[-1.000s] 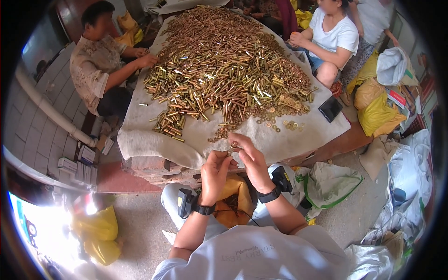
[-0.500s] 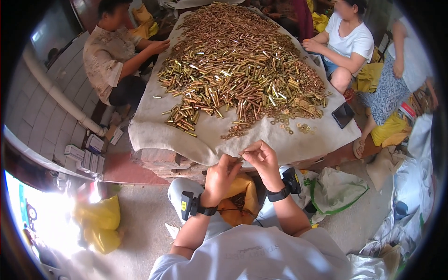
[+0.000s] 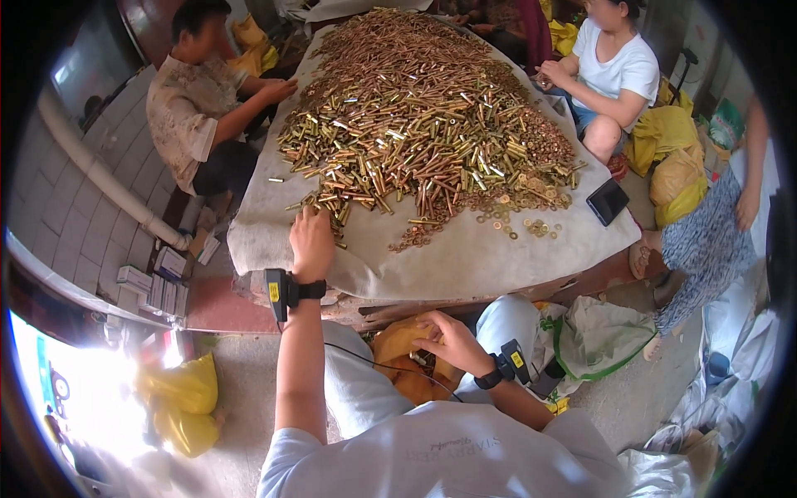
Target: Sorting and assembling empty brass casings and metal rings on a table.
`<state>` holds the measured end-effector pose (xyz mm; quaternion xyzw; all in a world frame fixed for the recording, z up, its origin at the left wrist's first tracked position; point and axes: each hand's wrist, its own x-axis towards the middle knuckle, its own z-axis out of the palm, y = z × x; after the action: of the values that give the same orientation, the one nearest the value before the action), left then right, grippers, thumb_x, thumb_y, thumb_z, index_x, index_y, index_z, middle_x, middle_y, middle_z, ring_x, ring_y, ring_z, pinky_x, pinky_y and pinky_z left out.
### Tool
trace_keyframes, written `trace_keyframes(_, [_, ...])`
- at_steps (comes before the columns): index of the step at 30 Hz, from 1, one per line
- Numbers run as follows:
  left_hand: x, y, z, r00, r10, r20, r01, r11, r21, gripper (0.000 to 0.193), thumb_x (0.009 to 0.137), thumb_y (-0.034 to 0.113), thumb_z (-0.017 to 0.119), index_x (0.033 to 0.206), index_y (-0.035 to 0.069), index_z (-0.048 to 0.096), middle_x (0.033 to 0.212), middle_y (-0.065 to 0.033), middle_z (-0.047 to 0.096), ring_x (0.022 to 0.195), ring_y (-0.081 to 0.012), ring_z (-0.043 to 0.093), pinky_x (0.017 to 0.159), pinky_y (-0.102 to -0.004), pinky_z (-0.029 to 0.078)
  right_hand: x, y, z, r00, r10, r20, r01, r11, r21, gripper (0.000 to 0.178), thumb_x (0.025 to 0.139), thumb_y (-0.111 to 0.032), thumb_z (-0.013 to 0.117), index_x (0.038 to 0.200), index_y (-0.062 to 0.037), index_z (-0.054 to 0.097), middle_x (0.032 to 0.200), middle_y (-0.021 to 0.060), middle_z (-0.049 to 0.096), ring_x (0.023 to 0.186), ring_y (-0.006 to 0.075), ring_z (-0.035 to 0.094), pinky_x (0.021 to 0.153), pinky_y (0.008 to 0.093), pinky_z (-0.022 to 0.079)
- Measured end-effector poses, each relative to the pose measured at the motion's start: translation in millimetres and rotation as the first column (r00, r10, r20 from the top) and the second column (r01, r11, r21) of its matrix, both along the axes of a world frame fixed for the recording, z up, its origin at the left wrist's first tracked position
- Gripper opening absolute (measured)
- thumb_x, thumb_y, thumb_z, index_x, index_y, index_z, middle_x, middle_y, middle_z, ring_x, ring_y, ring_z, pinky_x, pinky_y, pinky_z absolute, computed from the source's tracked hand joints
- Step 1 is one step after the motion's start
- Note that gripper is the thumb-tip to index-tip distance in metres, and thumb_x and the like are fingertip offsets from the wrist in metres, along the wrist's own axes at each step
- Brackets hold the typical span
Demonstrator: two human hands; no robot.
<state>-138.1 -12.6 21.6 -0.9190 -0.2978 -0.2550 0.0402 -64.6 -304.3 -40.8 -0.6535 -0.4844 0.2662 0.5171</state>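
Note:
My left hand (image 3: 312, 242) reaches over the near left edge of a big pile of brass-coloured metal tubes (image 3: 349, 178). Its fingers are stretched forward and slightly bent, with the tips among the loose tubes; no tube shows clearly in its grasp. Low between my knees, my right hand (image 3: 455, 343) hovers over the mouth of a yellow bag (image 3: 397, 339). Thumb and fingers stand apart there, and I see nothing between them. Inside the bag lie small metal pieces, partly hidden by the hand. Both wrists carry black strapped devices.
Copper-coloured nuts (image 3: 415, 236) and brass washers (image 3: 504, 200) lie along the pile's near right side on a pale cloth (image 3: 374, 270). A black phone (image 3: 608, 202) rests near the right edge. People sit at both sides. A white sack (image 3: 599, 336) stands by my right knee.
My hands were together at the table's near edge, pinching something small. They have parted: the left went forward to the tubes, the right dropped back over the yellow bag and opened.

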Motion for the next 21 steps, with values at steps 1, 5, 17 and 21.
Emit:
trace_keyframes(1, [4,6,-5,1.000,-0.003,0.002,0.003,1.000,0.002,0.013,0.075,0.004,0.055,0.087,0.005,0.055,0.092,-0.0140,0.055,0.089,-0.0320,0.056,0.069,-0.0416,0.048,1,0,1,1.000,-0.013,0.007,0.014,1.000,-0.021,0.032,0.080,-0.014,0.067,0.105,-0.0001,0.052,0.089,0.0072,0.063,0.074,0.0140,0.060,0.067,0.0257,0.048])
trace_keyframes(5, [13,15,-7,0.994,-0.107,-0.024,0.106,0.994,-0.015,0.010,0.073,0.002,0.052,0.081,0.005,0.057,0.089,-0.0129,0.054,0.085,-0.0322,0.057,0.069,-0.0409,0.049,12,-4,-2,0.997,-0.028,-0.068,0.024,0.998,-0.056,0.027,0.084,-0.015,0.062,0.106,-0.0007,0.053,0.087,0.0078,0.063,0.073,0.0137,0.060,0.067,0.0253,0.047])
trace_keyframes(17, [38,20,-3,0.994,0.093,-0.063,-0.103,0.979,-0.175,0.023,0.071,0.028,0.069,0.078,0.007,0.061,0.078,-0.0104,0.064,0.076,-0.0288,0.063,0.065,-0.0399,0.050,12,-11,-13,0.994,-0.030,-0.106,0.020,0.996,-0.092,0.027,0.086,-0.019,0.061,0.105,-0.0017,0.054,0.087,0.0100,0.063,0.076,0.0186,0.060,0.070,0.0278,0.048])
trace_keyframes(21, [48,10,-4,0.972,0.133,-0.194,-0.169,0.969,-0.182,0.026,0.072,0.030,0.069,0.079,0.006,0.063,0.080,-0.0121,0.066,0.075,-0.0291,0.065,0.063,-0.0385,0.052,16,-15,-13,0.996,-0.037,-0.079,0.029,0.995,-0.099,0.026,0.086,-0.020,0.060,0.104,-0.0022,0.054,0.087,0.0100,0.063,0.077,0.0188,0.061,0.070,0.0276,0.048])
